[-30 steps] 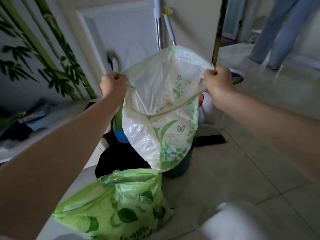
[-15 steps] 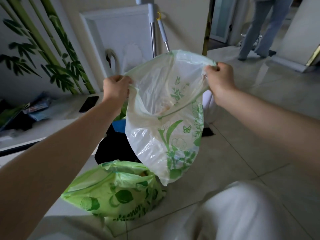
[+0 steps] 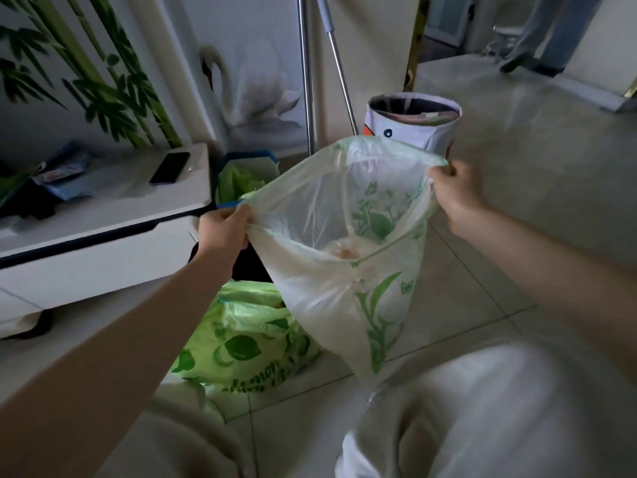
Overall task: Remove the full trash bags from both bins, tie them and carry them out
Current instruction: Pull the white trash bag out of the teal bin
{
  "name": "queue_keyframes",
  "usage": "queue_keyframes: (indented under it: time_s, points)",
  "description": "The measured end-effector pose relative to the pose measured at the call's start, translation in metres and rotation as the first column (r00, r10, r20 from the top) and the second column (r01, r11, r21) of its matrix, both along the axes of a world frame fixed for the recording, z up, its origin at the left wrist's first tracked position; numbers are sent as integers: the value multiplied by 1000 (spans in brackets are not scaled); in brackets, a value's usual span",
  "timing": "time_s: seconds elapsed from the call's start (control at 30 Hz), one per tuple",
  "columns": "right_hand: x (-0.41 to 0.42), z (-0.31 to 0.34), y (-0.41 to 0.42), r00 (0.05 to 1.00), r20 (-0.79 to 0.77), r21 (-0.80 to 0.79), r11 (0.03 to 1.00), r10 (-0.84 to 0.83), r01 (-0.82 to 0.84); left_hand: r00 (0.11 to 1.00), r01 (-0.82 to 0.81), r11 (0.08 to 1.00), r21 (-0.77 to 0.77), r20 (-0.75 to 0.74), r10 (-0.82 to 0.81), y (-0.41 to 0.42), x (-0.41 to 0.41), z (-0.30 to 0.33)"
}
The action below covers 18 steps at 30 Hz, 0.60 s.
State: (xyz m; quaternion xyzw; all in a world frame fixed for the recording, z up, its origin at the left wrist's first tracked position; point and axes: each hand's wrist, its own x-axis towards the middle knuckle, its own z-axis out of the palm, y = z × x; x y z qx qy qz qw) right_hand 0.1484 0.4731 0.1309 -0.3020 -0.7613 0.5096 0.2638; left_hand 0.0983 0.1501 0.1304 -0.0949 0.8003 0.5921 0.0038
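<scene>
White trash bag [image 3: 348, 270] lowered, mouth now wide, left grip [image 3: 225, 229] and right grip [image 3: 455, 191] pinching its rim

My translucent white plastic bag with green leaf print [image 3: 348, 270] hides most of the dark bin [image 3: 248, 263] behind it at frame centre. What lies at the bag's bottom is too blurred to name. My light trousers [image 3: 482, 408] are smeared and cut by the lower edge. At upper right, another person's legs [image 3: 548, 32] are cropped by the top edge.
</scene>
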Motion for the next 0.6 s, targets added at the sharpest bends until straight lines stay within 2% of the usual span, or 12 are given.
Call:
queue_keyframes:
  time_s: [0.3, 0.6]
  points:
    - [2, -59, 5, 967, 249, 120, 989, 56, -89, 989, 108, 973, -204, 120, -84, -16, 8, -67]
    - [17, -117, 8, 877, 464, 86, 978, 129, -189, 968, 183, 930, -318, 221, -116, -24, 2, -120]
